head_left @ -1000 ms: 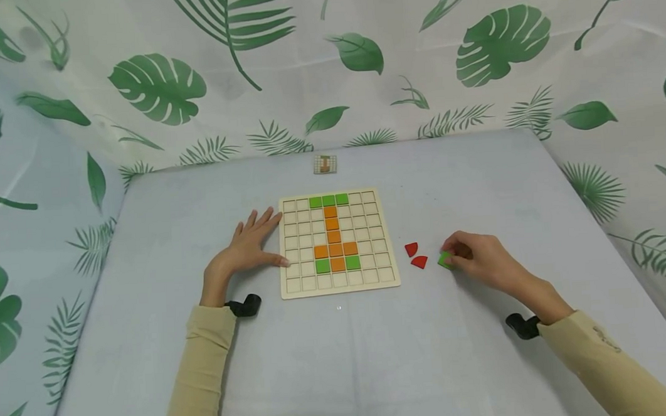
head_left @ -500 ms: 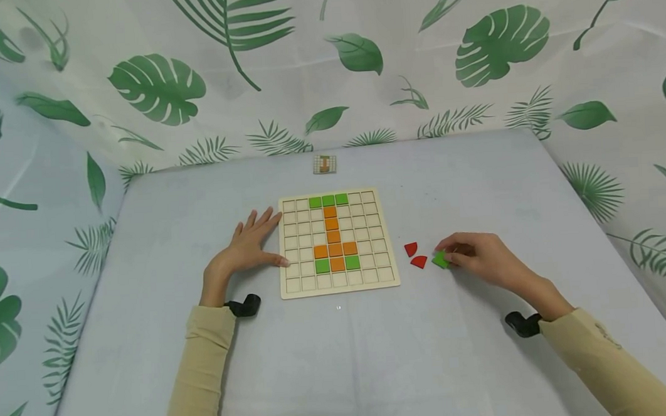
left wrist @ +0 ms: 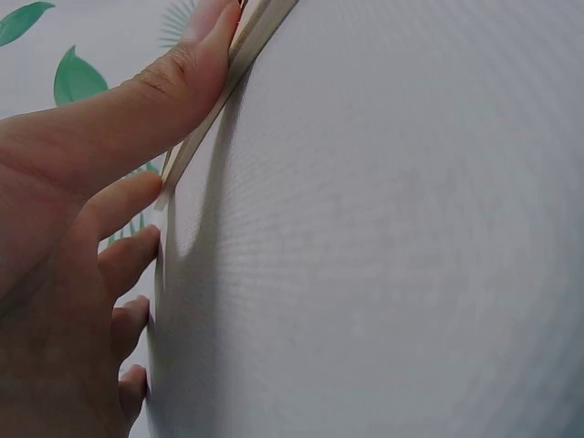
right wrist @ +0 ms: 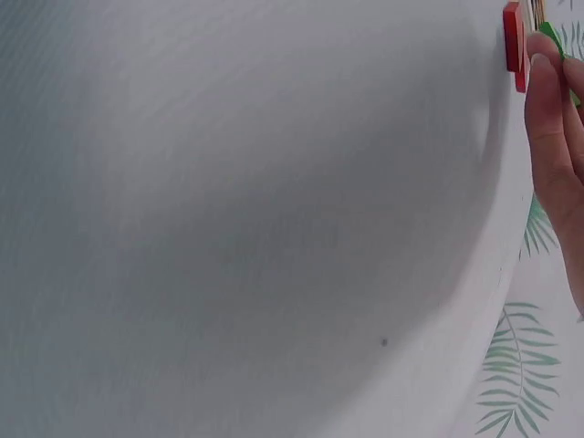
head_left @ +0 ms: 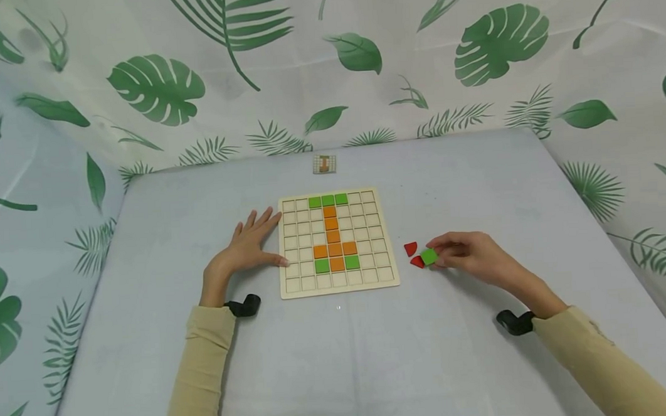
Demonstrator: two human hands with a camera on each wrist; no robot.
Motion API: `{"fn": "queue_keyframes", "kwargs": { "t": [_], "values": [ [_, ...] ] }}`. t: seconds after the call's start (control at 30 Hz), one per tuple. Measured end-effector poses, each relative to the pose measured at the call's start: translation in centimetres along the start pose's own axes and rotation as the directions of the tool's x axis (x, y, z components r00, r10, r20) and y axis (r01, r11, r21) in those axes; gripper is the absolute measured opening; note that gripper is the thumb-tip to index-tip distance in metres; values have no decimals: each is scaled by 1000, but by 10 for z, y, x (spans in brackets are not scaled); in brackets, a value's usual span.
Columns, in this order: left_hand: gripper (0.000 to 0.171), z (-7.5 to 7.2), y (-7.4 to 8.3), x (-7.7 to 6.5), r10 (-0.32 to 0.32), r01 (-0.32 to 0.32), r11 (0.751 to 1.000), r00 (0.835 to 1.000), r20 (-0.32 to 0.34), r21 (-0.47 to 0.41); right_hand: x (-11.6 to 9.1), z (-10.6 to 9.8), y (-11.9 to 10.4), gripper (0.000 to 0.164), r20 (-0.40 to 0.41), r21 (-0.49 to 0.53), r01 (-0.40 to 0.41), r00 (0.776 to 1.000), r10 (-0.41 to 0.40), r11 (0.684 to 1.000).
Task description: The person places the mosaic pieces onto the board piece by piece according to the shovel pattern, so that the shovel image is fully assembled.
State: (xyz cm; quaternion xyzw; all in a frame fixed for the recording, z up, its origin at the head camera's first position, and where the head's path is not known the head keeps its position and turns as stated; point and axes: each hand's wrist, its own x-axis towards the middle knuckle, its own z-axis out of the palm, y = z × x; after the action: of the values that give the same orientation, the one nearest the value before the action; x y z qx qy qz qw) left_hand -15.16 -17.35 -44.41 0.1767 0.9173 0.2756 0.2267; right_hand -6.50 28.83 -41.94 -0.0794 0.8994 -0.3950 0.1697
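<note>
A pale wooden grid board (head_left: 303, 285) lies mid-table, with orange square tiles (head_left: 333, 236) down its centre and green ones at the top and near the bottom. My left hand (head_left: 247, 245) spreads its fingers along the board's left side, the thumb resting on the edge; the left wrist view shows that thumb (left wrist: 173, 82) on the rim. Right of the board, my right hand (head_left: 473, 254) pinches a green square tile (head_left: 429, 256) between thumb and fingers. That tile partly hides one red quarter-round piece (head_left: 417, 262); a second red quarter-round piece (head_left: 411, 249) lies just beyond it.
Behind the board lies a small pattern card (head_left: 324, 164) showing an orange figure on a grid. A pale cloth covers the table (head_left: 408, 355). Leaf-printed curtains (head_left: 303, 65) rise at the back and both sides.
My right hand has picked the green tile up and carried it left, over the nearer red piece. My left hand keeps its place on the board.
</note>
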Motion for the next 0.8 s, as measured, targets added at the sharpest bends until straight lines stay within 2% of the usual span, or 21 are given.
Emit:
{"fn": "queue_keyframes", "kwargs": {
  "t": [0.27,0.5,0.67,0.8],
  "values": [
    [111,0,-1,0,4,-4,1000,1000,0,1,5,8,-6,34,2,35,27,1000,-27,999],
    [111,0,-1,1,7,-7,1000,1000,-5,4,13,18,-10,33,11,93,99,995,-101,991],
    [111,0,-2,1,10,-10,1000,1000,-5,3,18,26,-14,30,10,95,146,989,-147,985],
    [110,0,-2,1,10,-10,1000,1000,-2,-2,20,30,-19,28,12,85,154,988,-155,984]
  ]
}}
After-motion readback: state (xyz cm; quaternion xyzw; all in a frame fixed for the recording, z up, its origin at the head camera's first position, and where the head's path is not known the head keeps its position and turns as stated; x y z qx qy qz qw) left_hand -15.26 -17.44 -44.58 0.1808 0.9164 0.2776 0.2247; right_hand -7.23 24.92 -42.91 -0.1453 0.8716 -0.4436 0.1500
